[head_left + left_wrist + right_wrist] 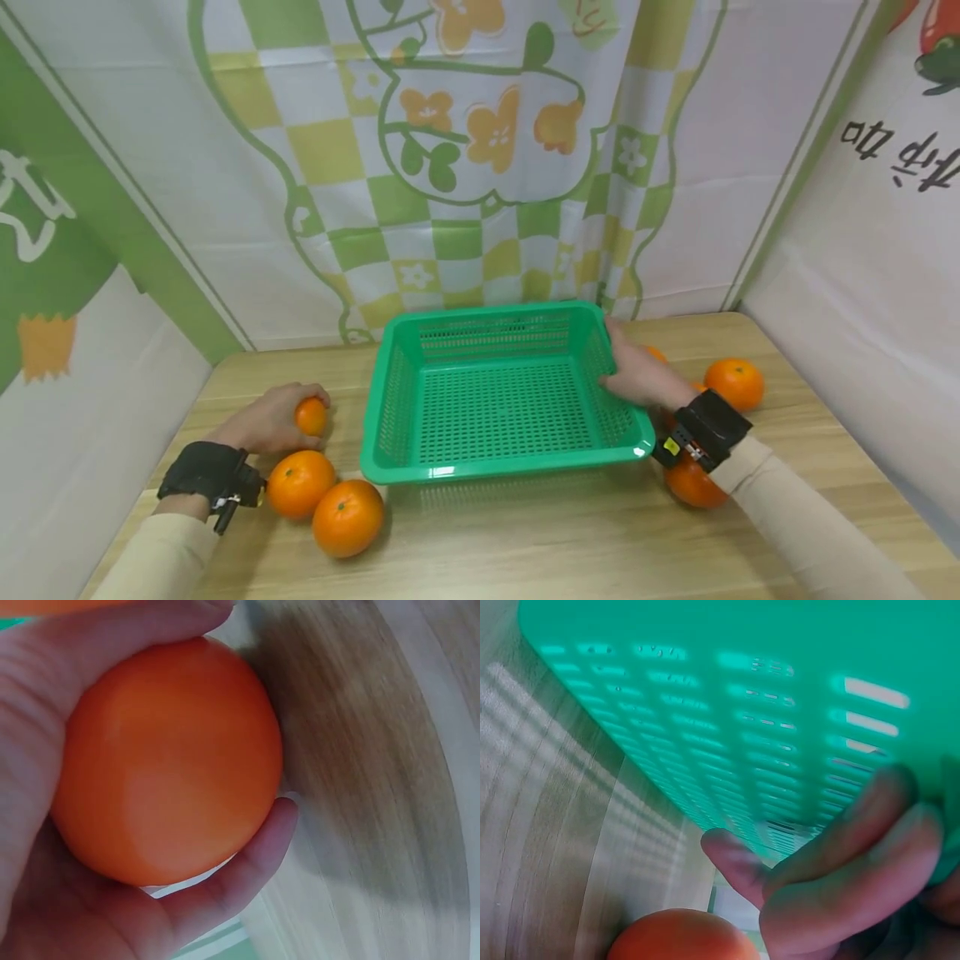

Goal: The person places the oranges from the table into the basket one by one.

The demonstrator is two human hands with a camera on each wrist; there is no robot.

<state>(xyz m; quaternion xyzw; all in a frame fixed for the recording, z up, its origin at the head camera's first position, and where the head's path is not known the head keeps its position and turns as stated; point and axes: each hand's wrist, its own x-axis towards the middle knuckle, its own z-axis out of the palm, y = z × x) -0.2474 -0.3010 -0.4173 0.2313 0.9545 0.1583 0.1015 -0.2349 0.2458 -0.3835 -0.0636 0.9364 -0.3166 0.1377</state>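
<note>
Table: a wooden table [525, 542] is sitting before patterned curtains.
Left hand [266, 421]: is clasping a small orange [311, 416].
Right hand [637, 371]: is gripping the green basket [495, 400] by its right rim.

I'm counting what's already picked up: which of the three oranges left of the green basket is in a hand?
The small round orange farthest back, gripped by the left hand; the two larger oranges lie untouched on the table.

Basket [504, 400]: glossy green plastic, perforated mesh walls.
Table [570, 542]: pale wood grain, smooth matt.
Oranges [347, 517]: waxy, finely dimpled peel.
Backdrop [480, 167]: printed cloth, matt.
Wrist straps [206, 471]: black fabric.
</note>
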